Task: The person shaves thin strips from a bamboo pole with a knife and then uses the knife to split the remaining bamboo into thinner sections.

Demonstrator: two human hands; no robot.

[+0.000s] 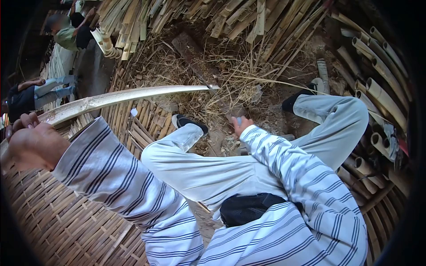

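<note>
On the left, my left hand point(35, 144) is closed around one end of a long pale bamboo strip point(120, 96). The strip bows across to the middle of the view. Its far tip lies against the dark blade of a long knife point(209, 85). My right hand point(243, 126), between my knees, is closed on the knife's handle, which the fingers mostly hide. Thin bamboo shavings point(244, 95) are heaped around the blade and on the ground beyond it.
Split bamboo strips point(186, 13) are piled at the back. Cut bamboo poles point(384, 95) lie stacked on the right. Woven bamboo matting point(75, 213) spreads at lower left. Two other people, one in a green shirt point(66, 37), are at upper left. A wooden block point(185, 44) lies ahead.
</note>
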